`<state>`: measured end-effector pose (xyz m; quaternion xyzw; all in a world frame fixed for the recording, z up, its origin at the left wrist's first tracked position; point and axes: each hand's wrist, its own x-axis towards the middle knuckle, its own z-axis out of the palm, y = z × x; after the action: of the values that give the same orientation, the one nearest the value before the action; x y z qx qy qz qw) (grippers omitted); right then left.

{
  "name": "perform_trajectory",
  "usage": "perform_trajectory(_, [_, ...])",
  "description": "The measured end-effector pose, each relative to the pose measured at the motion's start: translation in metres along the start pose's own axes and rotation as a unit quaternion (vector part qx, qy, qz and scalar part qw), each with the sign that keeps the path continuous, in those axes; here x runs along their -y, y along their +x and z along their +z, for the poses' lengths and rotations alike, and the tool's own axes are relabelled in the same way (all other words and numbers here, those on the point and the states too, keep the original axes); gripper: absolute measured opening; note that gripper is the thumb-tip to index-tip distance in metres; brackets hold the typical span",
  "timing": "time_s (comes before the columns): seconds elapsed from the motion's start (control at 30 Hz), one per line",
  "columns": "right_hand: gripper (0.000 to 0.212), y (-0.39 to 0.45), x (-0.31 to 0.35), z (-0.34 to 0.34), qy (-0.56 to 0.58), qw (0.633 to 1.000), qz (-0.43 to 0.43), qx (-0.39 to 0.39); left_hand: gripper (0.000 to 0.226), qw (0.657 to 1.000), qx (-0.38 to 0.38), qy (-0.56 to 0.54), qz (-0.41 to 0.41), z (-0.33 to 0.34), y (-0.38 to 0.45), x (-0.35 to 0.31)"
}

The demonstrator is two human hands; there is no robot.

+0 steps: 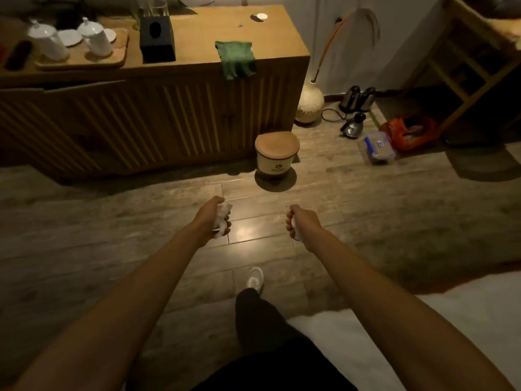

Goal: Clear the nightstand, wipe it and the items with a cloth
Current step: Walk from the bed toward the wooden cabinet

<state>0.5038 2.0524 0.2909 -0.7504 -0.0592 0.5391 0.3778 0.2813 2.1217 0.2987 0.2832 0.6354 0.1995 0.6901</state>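
Observation:
My left hand (212,215) is closed around a crumpled white tissue (222,221), held out over the wooden floor. My right hand (300,221) is closed on a smaller white wad (296,235) that shows below the fingers. A green cloth (236,59) hangs over the front edge of the long wooden cabinet (197,108) ahead. A small round bin (276,153) with a wooden lid stands on the floor in front of the cabinet, just beyond both hands. The nightstand is not in view.
On the cabinet are a black tissue box (156,38) and a wooden tray (81,60) with white lidded cups. A pale vase (310,104), kettles (356,98), a plastic box (377,146) and an orange bag (408,132) lie on the floor at right. A white bed edge (451,320) is at lower right.

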Motion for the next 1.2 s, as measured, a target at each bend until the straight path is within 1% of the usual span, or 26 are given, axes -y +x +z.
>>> perform_trajectory(0.13, [0.029, 0.053, 0.074, 0.009, 0.055, 0.998, 0.018, 0.036, 0.030, 0.999, 0.004, -0.048, -0.010, 0.025, 0.050, -0.063])
perform_trajectory(0.23, [0.027, 0.088, 0.124, 0.011, 0.087, 0.994, 0.028, 0.058, 0.026, 0.998, -0.023, -0.060, -0.022, 0.043, 0.078, -0.102])
perform_trajectory(0.33, [0.022, 0.127, 0.169, 0.017, 0.102, 0.992, 0.019, 0.066, 0.020, 0.999, -0.024, -0.015, -0.023, 0.060, 0.111, -0.146])
perform_trajectory(0.43, [0.013, 0.165, 0.202, 0.024, 0.101, 0.993, 0.025, 0.064, 0.030, 0.998, -0.025, 0.057, -0.031, 0.073, 0.152, -0.176])
perform_trajectory(0.53, [0.010, 0.202, 0.233, 0.032, 0.073, 0.996, 0.027, 0.051, 0.045, 0.997, -0.017, 0.069, -0.043, 0.087, 0.190, -0.206])
perform_trajectory(0.6, [0.012, 0.234, 0.257, 0.039, 0.014, 0.999, 0.024, 0.026, 0.041, 0.996, -0.024, 0.064, -0.052, 0.095, 0.219, -0.226])
perform_trajectory(0.67, [0.013, 0.267, 0.278, 0.045, -0.043, 0.999, 0.005, 0.009, 0.028, 0.996, -0.013, 0.062, -0.056, 0.102, 0.251, -0.247])
perform_trajectory(0.73, [0.017, 0.295, 0.299, 0.048, -0.066, 0.998, -0.017, 0.005, 0.020, 0.996, -0.016, 0.059, -0.062, 0.109, 0.281, -0.267])
perform_trajectory(0.8, [0.021, 0.319, 0.314, 0.049, -0.092, 0.995, -0.029, -0.004, 0.020, 0.994, -0.027, 0.070, -0.074, 0.116, 0.306, -0.285])
perform_trajectory(0.83, [0.018, 0.328, 0.321, 0.050, -0.105, 0.994, -0.029, -0.001, 0.020, 0.993, -0.028, 0.080, -0.078, 0.120, 0.317, -0.292])
perform_trajectory(0.9, [0.007, 0.352, 0.334, 0.054, -0.118, 0.992, -0.029, 0.017, 0.017, 0.992, -0.024, 0.095, -0.085, 0.131, 0.343, -0.309])
perform_trajectory(0.97, [0.006, 0.372, 0.342, 0.054, -0.122, 0.992, -0.028, 0.017, 0.016, 0.989, -0.026, 0.102, -0.104, 0.138, 0.360, -0.321])
perform_trajectory(1.0, [0.007, 0.378, 0.344, 0.053, -0.127, 0.991, -0.025, 0.017, 0.016, 0.987, -0.025, 0.112, -0.113, 0.142, 0.366, -0.326])
perform_trajectory(1.1, [0.020, 0.399, 0.352, 0.051, -0.149, 0.989, -0.004, 0.007, 0.015, 0.983, -0.005, 0.128, -0.132, 0.154, 0.388, -0.338])
perform_trajectory(1.2, [0.020, 0.419, 0.359, 0.052, -0.176, 0.984, 0.003, -0.005, 0.020, 0.981, -0.013, 0.124, -0.146, 0.162, 0.405, -0.342])
